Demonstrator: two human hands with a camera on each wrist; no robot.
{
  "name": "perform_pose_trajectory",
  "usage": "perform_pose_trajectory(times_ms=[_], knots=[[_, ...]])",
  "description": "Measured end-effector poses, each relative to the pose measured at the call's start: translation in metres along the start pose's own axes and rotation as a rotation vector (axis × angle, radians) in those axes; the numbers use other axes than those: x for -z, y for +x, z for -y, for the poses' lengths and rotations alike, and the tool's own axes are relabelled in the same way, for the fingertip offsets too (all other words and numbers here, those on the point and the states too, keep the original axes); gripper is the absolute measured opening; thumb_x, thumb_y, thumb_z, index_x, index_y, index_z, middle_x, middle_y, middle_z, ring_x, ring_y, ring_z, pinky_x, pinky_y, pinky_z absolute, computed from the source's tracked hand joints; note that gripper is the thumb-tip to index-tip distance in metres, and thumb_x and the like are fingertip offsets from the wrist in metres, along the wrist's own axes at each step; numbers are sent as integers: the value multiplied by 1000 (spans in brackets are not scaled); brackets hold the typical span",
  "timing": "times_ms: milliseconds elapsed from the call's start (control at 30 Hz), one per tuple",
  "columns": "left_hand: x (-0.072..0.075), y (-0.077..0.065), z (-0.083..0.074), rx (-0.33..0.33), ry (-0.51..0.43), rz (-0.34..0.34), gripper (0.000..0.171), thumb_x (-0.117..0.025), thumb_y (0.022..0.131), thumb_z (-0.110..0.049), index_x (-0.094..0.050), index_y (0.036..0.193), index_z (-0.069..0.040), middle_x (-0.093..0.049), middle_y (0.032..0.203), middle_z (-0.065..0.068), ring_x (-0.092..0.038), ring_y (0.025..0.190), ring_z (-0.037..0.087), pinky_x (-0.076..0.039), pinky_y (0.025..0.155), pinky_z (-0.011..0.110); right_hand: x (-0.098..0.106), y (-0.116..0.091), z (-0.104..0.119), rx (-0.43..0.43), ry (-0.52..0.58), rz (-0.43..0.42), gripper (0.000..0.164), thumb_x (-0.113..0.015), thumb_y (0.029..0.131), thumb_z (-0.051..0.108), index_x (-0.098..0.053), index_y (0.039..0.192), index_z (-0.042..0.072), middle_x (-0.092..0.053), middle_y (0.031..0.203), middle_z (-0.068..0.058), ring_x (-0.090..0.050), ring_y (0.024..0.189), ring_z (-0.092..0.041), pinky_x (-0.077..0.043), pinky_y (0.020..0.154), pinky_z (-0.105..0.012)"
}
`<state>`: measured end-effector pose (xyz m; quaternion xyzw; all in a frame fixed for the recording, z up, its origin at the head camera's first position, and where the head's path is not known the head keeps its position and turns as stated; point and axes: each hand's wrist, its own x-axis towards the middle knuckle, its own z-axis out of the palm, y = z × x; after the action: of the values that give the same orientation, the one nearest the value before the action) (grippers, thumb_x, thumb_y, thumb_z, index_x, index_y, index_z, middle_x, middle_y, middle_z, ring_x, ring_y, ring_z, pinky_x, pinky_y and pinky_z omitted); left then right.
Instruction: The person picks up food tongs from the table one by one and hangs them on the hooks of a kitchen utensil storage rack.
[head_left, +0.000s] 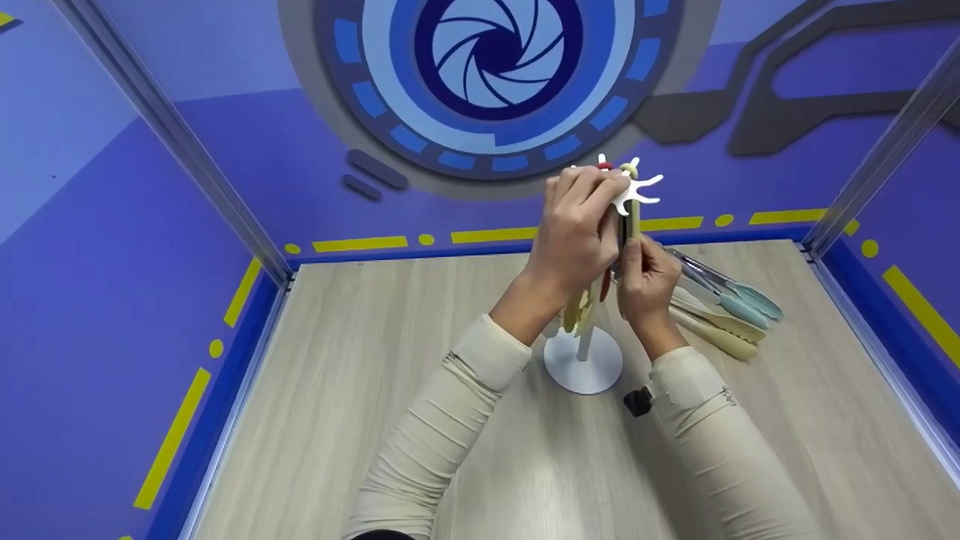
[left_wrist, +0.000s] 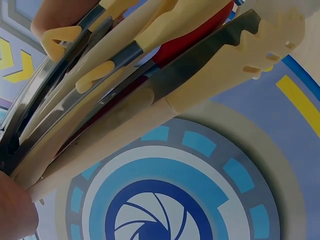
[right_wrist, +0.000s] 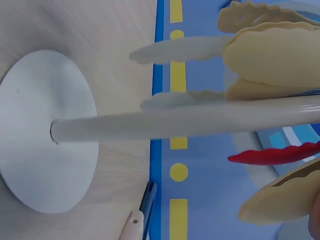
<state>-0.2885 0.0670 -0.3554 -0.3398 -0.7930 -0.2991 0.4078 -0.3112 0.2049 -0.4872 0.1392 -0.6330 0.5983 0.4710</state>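
Observation:
A white stand [head_left: 584, 379] with a round base and an upright pole carries several hanging tongs around its hooked top [head_left: 637, 191]. My left hand [head_left: 581, 217] is at that top, fingers curled over the hooks; I cannot tell whether it also grips the tongs' upper ends. Just below, my right hand [head_left: 649, 281] grips cream tongs [right_wrist: 280, 200], thumb laid along them. Red tongs [right_wrist: 270, 156], other cream tongs [right_wrist: 272, 55] and pale grey tips [right_wrist: 180, 49] hang about the pole. In the left wrist view, cream tongs with a slotted, toothed head [left_wrist: 240, 65] hang nearest.
To the right of the stand, teal tongs [head_left: 742, 304] and cream tongs [head_left: 720, 334] lie on the wood-grain table [head_left: 375, 375]. A blue patterned wall [head_left: 465, 202] rises close behind the stand, with side panels left and right.

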Motion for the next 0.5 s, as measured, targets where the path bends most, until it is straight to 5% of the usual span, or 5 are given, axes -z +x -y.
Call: perform_pose_trajectory(times_ms=[200, 500], knots=[[2, 0, 0, 0, 25, -10, 22, -59, 103, -10, -78, 116, -13, -73, 115, 4, -62, 118, 24, -46, 103, 34, -5, -3, -1, -42, 34, -15, 33, -62, 103, 8, -65, 78, -14, -55, 65, 14, -50, 58, 3, -38, 53, -14], [-1, 0, -1, 17, 19, 4, 24, -59, 102, -8, -77, 117, -13, -72, 113, 4, -62, 115, 24, -46, 103, 34, -1, -4, 1, -79, 15, -10, 32, -58, 103, 3, -59, 75, -13, -52, 67, 18, -46, 61, 1, -35, 56, -16]])
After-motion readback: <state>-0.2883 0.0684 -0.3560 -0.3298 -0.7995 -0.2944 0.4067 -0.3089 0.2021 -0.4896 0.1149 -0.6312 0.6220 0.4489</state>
